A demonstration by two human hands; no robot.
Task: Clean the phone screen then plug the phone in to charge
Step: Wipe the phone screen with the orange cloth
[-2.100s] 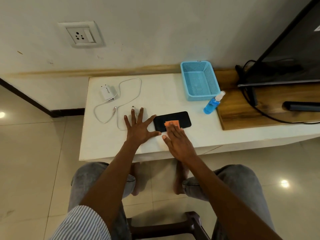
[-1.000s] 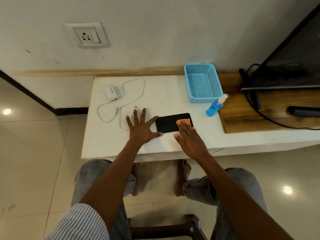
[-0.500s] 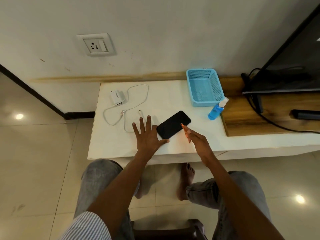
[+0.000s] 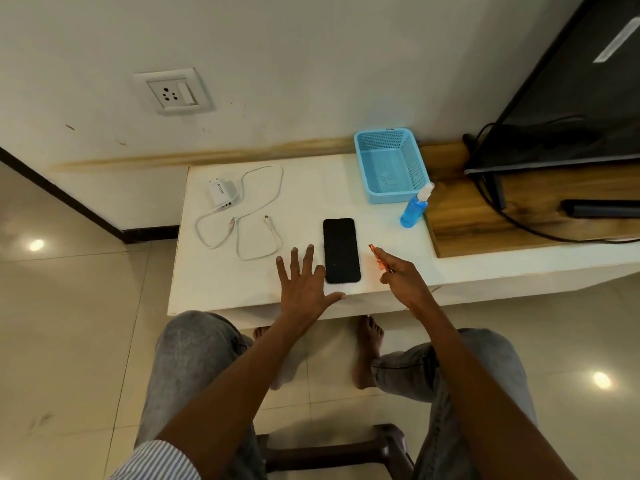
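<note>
A black phone (image 4: 341, 250) lies screen up on the white table (image 4: 304, 199), its long side pointing away from me. My left hand (image 4: 306, 285) rests flat and spread on the table, its fingers against the phone's left edge. To the right of the phone, my right hand (image 4: 401, 277) is lifted and pinches a small orange cloth (image 4: 377, 258), clear of the screen. A white charger adapter (image 4: 221, 194) with its looped white cable (image 4: 258, 216) lies at the table's back left. A wall socket (image 4: 173, 91) sits above it.
A blue mesh basket (image 4: 391, 166) stands at the back of the table, with a blue spray bottle (image 4: 415, 206) beside it. To the right are a wooden board (image 4: 485, 216), a dark TV (image 4: 568, 91) and black cables. My knees and a stool are below the table edge.
The phone has been turned from lying sideways to pointing away from me. My right hand stopped wiping, lifted off the screen with the orange cloth and moved right. The camera view has shifted.
</note>
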